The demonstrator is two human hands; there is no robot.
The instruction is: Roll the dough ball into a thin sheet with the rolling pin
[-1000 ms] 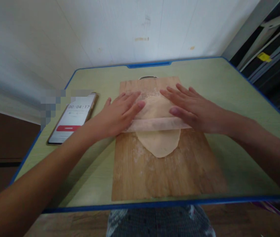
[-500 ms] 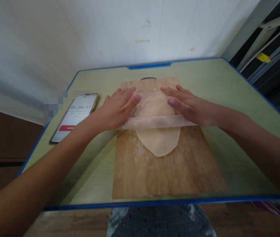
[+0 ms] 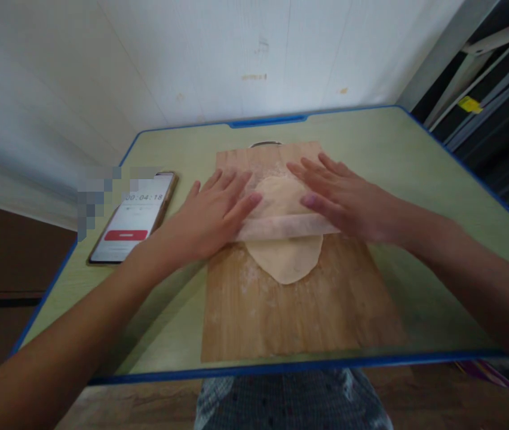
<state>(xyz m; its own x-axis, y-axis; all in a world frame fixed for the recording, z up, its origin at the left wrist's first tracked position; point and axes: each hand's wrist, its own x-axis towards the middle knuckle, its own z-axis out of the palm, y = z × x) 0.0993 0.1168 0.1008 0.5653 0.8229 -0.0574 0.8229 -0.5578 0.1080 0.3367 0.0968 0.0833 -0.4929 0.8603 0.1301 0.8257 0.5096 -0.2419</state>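
A pale rolling pin (image 3: 288,227) lies crosswise over a flattened sheet of dough (image 3: 285,263). My left hand (image 3: 218,212) rests flat over the pin's left end, its fingers spread and pointing away from me. Over the right end lies my right hand (image 3: 335,194), also open with the fingers apart. Both palms hide the ends of the pin. Under the dough is a wooden board (image 3: 299,322), dusted with flour around the sheet. The dough shows on both the far and near sides of the pin.
A phone (image 3: 133,209) with a running timer lies on the light green table (image 3: 416,155), left of the board. Blue trim edges the table. A white wall (image 3: 218,54) stands behind it. Dark shelving or stacked items (image 3: 496,119) are at the far right.
The rolling pin has rolled slightly toward me under both hands. My palms have come back with it, and the fingers are more spread. The phone timer has advanced a second.
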